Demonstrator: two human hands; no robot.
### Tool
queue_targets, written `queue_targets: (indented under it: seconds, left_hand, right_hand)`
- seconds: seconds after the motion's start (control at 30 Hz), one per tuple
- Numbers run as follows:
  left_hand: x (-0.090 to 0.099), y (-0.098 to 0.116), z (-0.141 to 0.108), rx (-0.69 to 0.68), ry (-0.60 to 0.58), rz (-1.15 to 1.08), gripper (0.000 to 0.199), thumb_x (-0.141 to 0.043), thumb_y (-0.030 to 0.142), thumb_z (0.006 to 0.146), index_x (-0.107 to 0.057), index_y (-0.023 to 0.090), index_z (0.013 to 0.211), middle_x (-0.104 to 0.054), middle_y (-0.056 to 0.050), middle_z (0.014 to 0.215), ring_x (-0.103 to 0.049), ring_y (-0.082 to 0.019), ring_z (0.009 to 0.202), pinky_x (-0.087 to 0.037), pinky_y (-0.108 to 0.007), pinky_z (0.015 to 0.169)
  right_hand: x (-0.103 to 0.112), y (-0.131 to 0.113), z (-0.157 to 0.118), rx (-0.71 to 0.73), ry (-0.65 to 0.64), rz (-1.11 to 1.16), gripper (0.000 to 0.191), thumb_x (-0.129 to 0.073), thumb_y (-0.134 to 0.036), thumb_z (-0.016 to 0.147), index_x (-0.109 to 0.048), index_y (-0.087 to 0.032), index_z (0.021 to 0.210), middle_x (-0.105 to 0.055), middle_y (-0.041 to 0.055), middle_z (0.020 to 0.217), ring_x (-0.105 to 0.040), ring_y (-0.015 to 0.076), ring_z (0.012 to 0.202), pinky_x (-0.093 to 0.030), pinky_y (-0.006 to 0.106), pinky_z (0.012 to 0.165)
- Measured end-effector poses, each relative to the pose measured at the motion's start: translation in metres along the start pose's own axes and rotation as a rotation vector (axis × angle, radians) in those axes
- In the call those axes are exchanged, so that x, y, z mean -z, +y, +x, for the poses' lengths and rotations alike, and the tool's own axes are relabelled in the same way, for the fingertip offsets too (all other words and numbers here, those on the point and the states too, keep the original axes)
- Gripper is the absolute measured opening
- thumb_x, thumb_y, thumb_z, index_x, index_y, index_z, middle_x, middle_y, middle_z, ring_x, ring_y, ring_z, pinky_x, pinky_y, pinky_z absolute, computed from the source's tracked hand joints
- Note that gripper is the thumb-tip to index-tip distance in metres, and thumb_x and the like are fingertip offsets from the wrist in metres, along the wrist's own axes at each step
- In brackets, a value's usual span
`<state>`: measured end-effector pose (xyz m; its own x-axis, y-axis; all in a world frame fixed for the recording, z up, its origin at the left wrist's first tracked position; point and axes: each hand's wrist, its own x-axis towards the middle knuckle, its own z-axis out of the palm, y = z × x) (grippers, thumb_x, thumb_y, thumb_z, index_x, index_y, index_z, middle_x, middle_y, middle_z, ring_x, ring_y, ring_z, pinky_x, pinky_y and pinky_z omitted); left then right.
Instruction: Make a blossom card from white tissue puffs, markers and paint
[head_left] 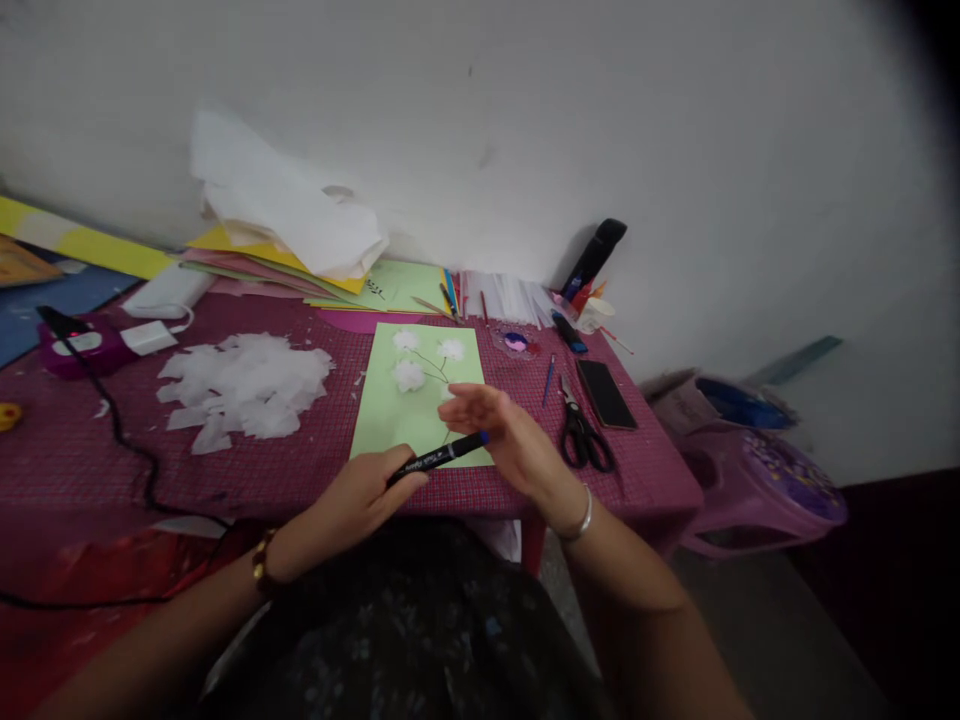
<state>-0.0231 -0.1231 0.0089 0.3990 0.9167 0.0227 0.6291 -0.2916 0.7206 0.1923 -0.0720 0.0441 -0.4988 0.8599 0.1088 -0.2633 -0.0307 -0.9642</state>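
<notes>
Left hand (pixel 364 500): gripped marker (pixel 439 459) by green sheet (pixel 394 421), leaving blue end free.
Right hand (pixel 521 450): was loosely open, seemingly empty.

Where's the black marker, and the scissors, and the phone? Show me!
Marker (pixel 438 458): head view, on the middle of its barrel.
Scissors (pixel 577 421): head view, on the black part just above the finger loops.
Phone (pixel 606 394): head view, on the middle of its dark face.
</notes>
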Motion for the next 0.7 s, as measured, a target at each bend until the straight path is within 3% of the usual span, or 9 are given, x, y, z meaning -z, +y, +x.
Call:
queue_targets:
  seconds: [0.2, 0.4, 0.53, 0.63, 0.7]
  left_hand:
    - [0.002, 0.007, -0.004, -0.019, 0.005, 0.43, 0.035, -0.04, 0.048, 0.098, -0.058, 0.018, 0.089, -0.066, -0.008, 0.076, -0.058, -0.022, 0.063, -0.026, -0.029, 0.058]
    - [-0.001, 0.009, -0.004, -0.026, 0.023, 0.51, 0.038, -0.042, 0.05, 0.097, -0.061, 0.017, 0.09, -0.065, -0.009, 0.076, -0.056, -0.022, 0.062, -0.026, -0.029, 0.057]
    - [0.0, 0.008, 0.002, -0.036, 0.046, 0.281, 0.035, -0.042, 0.047, 0.096, -0.059, 0.017, 0.088, -0.062, -0.006, 0.075, -0.053, -0.019, 0.064, -0.03, -0.028, 0.059]
    - [-0.001, 0.014, 0.005, -0.008, 0.008, -0.152, 0.036, -0.04, 0.047, 0.096, -0.053, 0.019, 0.078, -0.054, -0.002, 0.07, -0.048, -0.016, 0.062, -0.033, -0.027, 0.058]
    - [-0.003, 0.018, 0.005, 0.072, -0.05, -0.495, 0.04, -0.038, 0.051, 0.096, -0.052, 0.019, 0.075, -0.046, 0.001, 0.063, -0.042, -0.013, 0.056, -0.033, -0.025, 0.054]
  right_hand:
    - [-0.01, 0.008, -0.002, -0.112, -0.098, -0.053, 0.044, -0.046, -0.057, 0.094, -0.069, -0.023, 0.108, -0.071, 0.0073, 0.101, -0.065, 0.0186, 0.097, -0.047, 0.04, 0.097]
    - [-0.014, 0.012, -0.002, -0.155, -0.106, 0.035, 0.045, -0.045, -0.059, 0.094, -0.068, -0.022, 0.106, -0.072, 0.0082, 0.097, -0.067, 0.0185, 0.089, -0.05, 0.039, 0.091]
    - [-0.015, 0.005, 0.003, -0.129, -0.119, 0.094, 0.047, -0.045, -0.061, 0.092, -0.067, -0.022, 0.108, -0.071, 0.0084, 0.096, -0.067, 0.0188, 0.088, -0.05, 0.039, 0.09]
    - [-0.019, -0.001, 0.005, -0.073, -0.136, 0.163, 0.062, -0.043, -0.072, 0.087, -0.061, -0.024, 0.122, -0.07, 0.0088, 0.106, -0.065, 0.021, 0.102, -0.047, 0.042, 0.098]
    - [-0.022, 0.002, 0.006, -0.04, -0.181, 0.136, 0.064, -0.053, -0.073, 0.082, -0.059, -0.026, 0.125, -0.067, 0.0083, 0.116, -0.061, 0.0217, 0.112, -0.044, 0.041, 0.101]
